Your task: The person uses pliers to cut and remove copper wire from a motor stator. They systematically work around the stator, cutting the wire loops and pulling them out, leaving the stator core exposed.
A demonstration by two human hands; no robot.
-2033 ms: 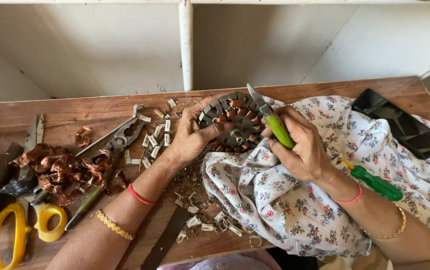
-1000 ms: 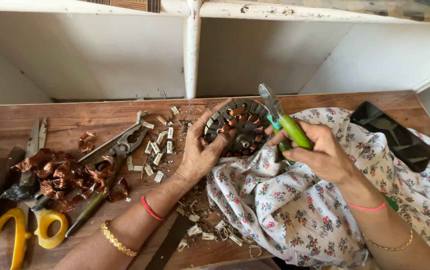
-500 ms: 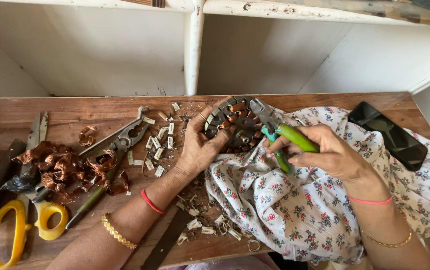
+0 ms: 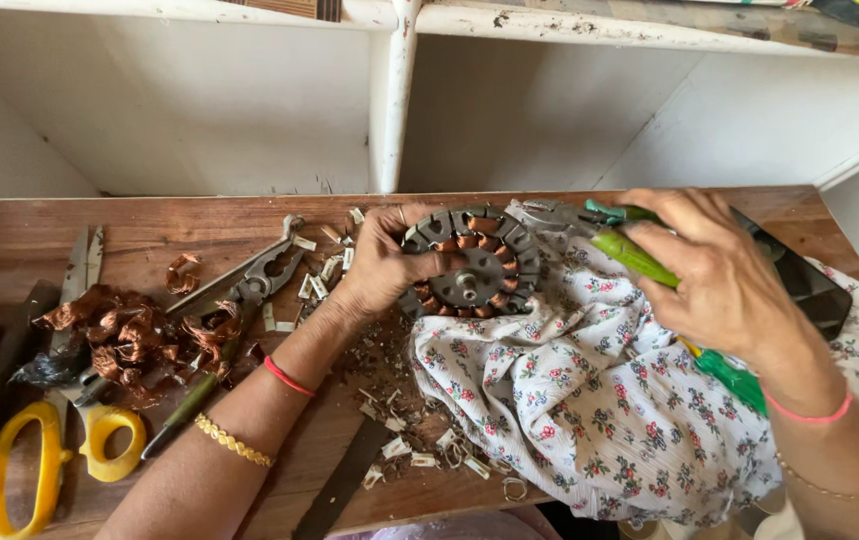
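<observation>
Much done: a heap of pulled copper wire (image 4: 134,340) lies at the left of the wooden bench (image 4: 149,215), with pale insulation scraps (image 4: 324,270) around.
Left to do: copper coils seem to fill most slots of the motor stator (image 4: 469,262).
Stator: on the flowered cloth (image 4: 589,400), mid-bench.
Left hand (image 4: 381,262): closed on the stator's rim.
Right hand (image 4: 714,270): clasping green-handled pliers (image 4: 589,228), tips at the stator's edge.

Bare arms, red bands, gold bangles
</observation>
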